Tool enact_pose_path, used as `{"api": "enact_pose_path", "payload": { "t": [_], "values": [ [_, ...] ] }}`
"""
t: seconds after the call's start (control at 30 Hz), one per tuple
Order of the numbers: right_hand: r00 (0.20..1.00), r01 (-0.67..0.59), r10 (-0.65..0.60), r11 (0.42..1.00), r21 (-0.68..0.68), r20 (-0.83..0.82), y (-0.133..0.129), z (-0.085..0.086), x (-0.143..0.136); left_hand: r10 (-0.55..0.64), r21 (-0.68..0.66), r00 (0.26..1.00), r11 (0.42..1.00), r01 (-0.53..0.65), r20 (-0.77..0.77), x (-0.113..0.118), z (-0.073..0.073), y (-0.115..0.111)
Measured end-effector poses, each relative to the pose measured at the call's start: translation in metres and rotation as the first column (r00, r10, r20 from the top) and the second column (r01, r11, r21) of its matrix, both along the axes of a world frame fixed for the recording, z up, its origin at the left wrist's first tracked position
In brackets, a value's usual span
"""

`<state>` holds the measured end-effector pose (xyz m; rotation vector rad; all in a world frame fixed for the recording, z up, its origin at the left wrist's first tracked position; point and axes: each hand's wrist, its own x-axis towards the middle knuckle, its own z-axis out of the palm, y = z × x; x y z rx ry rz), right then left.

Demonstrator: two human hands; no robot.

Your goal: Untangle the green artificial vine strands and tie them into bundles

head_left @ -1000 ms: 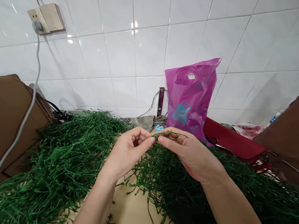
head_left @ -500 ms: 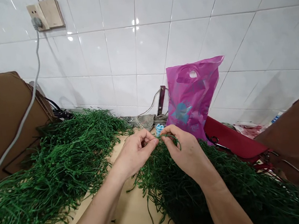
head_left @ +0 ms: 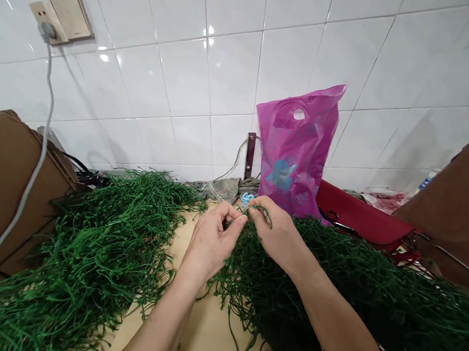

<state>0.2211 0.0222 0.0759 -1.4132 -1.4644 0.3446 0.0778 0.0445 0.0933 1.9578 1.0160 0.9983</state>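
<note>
Pinching one green strand [head_left: 259, 211], L hand [head_left: 211, 239] & R hand [head_left: 278, 232]; fingertips partly hidden.

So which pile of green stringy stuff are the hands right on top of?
The right-hand pile, beside the pink bag. Both hands pinch a strand above it; the left pile lies apart.

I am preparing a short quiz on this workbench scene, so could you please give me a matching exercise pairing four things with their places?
Things:
1. green strand
2. pink plastic bag
3. wall socket
4. red pouch

Places:
A. top left on the tiled wall
B. lying right of the bag
C. pinched between left hand and right hand
D. leaning on the wall

Pairs: 1-C, 2-D, 3-A, 4-B
</note>
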Motion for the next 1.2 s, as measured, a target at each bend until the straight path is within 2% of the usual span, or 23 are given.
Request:
{"api": "enact_pose_path", "payload": {
  "t": [0.07,0.17,0.23,0.3,0.37,0.47,0.57,0.67,0.73,0.83,0.93,1.07,1.2],
  "values": [
    [0.999,0.03,-0.03,1.0,-0.006,-0.018,0.006,-0.004,0.011,-0.04,-0.031,0.999,0.999,0.041,0.035,0.0,0.006,-0.007],
    [0.979,0.2,-0.199,0.98,0.019,-0.042,0.012,-0.006,0.046,-0.208,-0.112,0.968,0.968,0.224,0.142,-0.002,0.022,-0.021],
    [0.964,0.265,-0.264,0.964,0.023,-0.029,0.008,-0.002,0.071,-0.228,-0.132,0.957,0.959,0.253,0.177,-0.003,0.031,-0.028],
    [0.977,0.21,-0.209,0.978,-0.02,0.031,-0.004,0.007,0.089,-0.22,-0.151,0.946,0.954,0.26,0.238,-0.003,0.034,-0.028],
    [0.988,0.121,-0.11,0.987,-0.103,0.106,-0.02,0.021,0.093,-0.194,-0.197,0.936,0.946,0.258,0.294,-0.003,0.031,-0.024],
    [0.993,0.048,-0.032,0.988,-0.144,0.113,-0.039,0.044,0.08,-0.157,-0.253,0.936,0.937,0.242,0.315,-0.001,0.022,-0.016],
    [0.991,-0.134,0.129,0.981,-0.137,-0.044,-0.044,0.056,0.057,-0.144,-0.264,0.938,0.936,0.232,0.314,0.0,0.018,-0.014],
    [0.916,-0.384,0.354,0.909,-0.161,-0.187,-0.038,0.052,0.036,-0.15,-0.256,0.935,0.937,0.239,0.322,-0.001,0.019,-0.015],
    [0.877,-0.452,0.409,0.88,-0.147,-0.251,-0.032,0.044,0.026,-0.157,-0.236,0.932,0.941,0.241,0.326,-0.002,0.02,-0.015],
    [0.905,-0.398,0.365,0.908,-0.132,-0.218,-0.027,0.036,0.019,-0.163,-0.192,0.935,0.954,0.231,0.315,-0.005,0.021,-0.012],
    [0.947,-0.32,0.321,0.944,-0.083,-0.007,-0.026,0.035,0.018,-0.152,-0.161,0.949,0.966,0.201,0.276,-0.007,0.02,-0.011],
    [0.935,-0.237,0.222,0.971,0.021,0.277,-0.023,0.031,0.017,-0.139,-0.166,0.963,0.969,0.18,0.231,-0.005,0.015,-0.01],
    [0.914,-0.136,0.124,0.991,0.003,0.386,-0.014,0.015,0.015,-0.108,-0.148,0.965,0.978,0.146,0.239,0.0,0.006,-0.007]
  ]
}}
